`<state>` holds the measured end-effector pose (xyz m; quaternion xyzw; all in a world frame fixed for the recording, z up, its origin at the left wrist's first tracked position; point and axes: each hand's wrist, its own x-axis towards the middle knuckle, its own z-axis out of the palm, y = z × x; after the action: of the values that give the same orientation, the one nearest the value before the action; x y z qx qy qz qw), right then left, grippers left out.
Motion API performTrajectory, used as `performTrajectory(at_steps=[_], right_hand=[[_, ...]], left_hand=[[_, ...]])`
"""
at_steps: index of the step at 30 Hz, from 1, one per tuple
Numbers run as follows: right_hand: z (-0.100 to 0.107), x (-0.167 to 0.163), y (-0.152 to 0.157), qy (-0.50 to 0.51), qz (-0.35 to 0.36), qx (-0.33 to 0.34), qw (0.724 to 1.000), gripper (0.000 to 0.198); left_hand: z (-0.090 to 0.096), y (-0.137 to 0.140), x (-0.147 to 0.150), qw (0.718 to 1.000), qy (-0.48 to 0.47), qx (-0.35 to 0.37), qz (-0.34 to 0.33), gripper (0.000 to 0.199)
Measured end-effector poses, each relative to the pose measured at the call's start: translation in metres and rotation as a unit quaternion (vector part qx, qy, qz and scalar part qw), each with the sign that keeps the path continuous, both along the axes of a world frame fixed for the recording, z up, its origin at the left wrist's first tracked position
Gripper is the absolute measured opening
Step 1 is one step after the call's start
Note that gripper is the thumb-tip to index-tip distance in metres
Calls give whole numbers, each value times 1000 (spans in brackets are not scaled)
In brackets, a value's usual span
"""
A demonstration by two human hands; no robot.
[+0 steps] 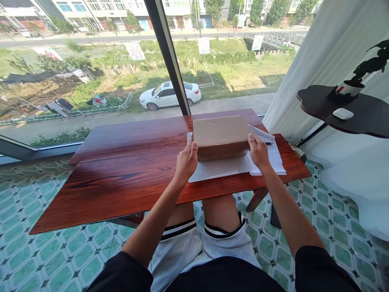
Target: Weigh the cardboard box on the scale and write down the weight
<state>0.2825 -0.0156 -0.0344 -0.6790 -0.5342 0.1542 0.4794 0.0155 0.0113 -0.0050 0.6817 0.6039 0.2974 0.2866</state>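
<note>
We grip the closed cardboard box [221, 136] with our left hand [186, 159] and right hand [258, 151] clamped on its two ends, resting on white sheets [219, 169] at the wooden table [127, 170]'s right end, unopened so far.

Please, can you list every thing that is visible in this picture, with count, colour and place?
cardboard box: 1, brown, on the white sheet, held at both ends
white sheet: 1, white, under the box
papers: a few, white, printed, right of the box
table: 1, reddish wood, at the window
shelf: 1, dark, right
potted plant: 1, green, on the shelf
small case: 1, white, on the shelf
curtain: 1, white, right
car: 1, white, outside
left hand: 1, on the box's left end
right hand: 1, on the box's right end
</note>
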Motion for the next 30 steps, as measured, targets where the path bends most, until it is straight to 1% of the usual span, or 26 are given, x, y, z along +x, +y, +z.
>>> performTrajectory(at_steps=[6, 9, 15, 21, 27, 30], right_hand=[[1, 1, -1, -12, -9, -13, 1000, 81], [0, 2, -1, -20, -8, -11, 1000, 80], [-4, 0, 0, -22, -31, -8, 999, 77], [-2, -3, -2, -5, -49, -16, 999, 72], [-2, -2, -2, 12, -39, -20, 999, 76], [-3, 2, -1, 33, -22, -13, 999, 75]], left_hand=[[0, 1, -1, 1000, 10, -4, -1, 68], [-4, 3, -3, 1000, 21, -5, 3, 69], [-18, 11, -13, 1000, 0, 3, -10, 72], [-23, 16, -19, 999, -21, 0, -29, 75], [-25, 17, -21, 998, -36, 7, -47, 70], [-22, 18, -26, 997, -33, 42, -48, 68]])
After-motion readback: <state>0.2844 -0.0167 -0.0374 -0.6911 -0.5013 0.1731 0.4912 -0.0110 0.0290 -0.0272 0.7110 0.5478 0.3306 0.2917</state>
